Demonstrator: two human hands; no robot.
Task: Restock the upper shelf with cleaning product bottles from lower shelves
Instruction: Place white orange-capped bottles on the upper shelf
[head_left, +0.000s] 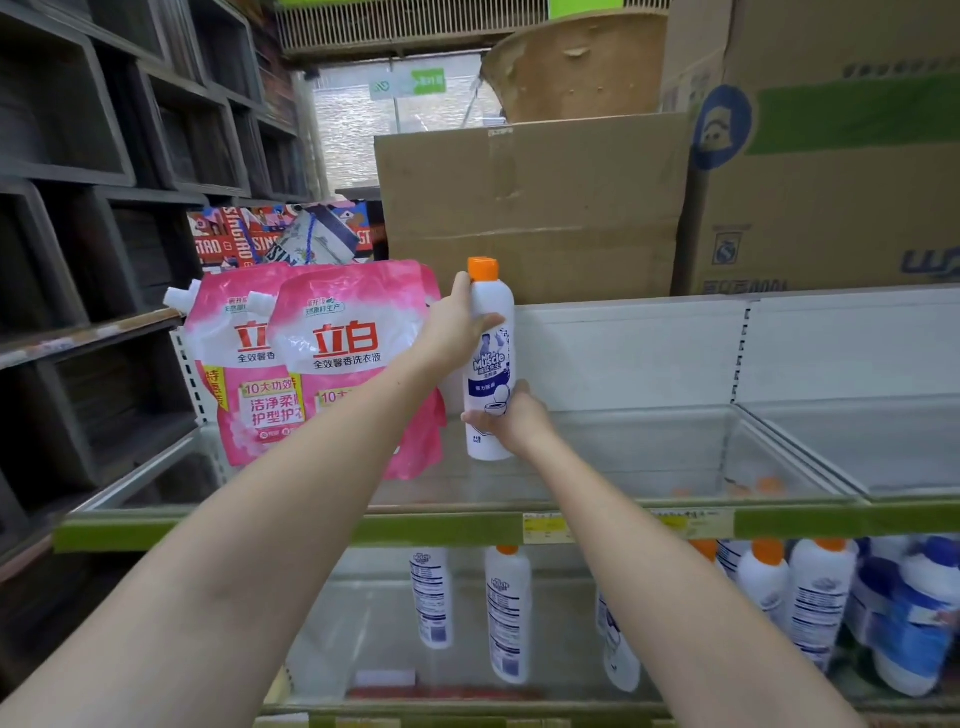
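- Head view: I'm looking down a shop aisle, with dark cubby shelving (104, 156) on my left and stacked cardboard boxes (530, 208) sitting on top of the white unit ahead.
- The upper shelf (649, 457) has a clear front rail and a green price strip (467, 525); most of its floor is bare, apart from two pink pouches (322, 364) leaning at the left end.
- I hold one white bottle (491, 358) with an orange cap upright, over the upper shelf just right of the pouches.
- My left hand (460, 325) wraps the bottle's shoulder, fingers clamped round it; I'd say that steadies the top.
- My right hand (511, 415) cups the lower body, fingers curled round the bottle, likely carrying the weight and turning the label forward.
- I can't tell whether the base touches the shelf yet; it looks close to it.
- The lower shelf (519, 696) holds more bottles (810, 597) of the same kind, mostly on the right, so I judge the restock is at an early stage.
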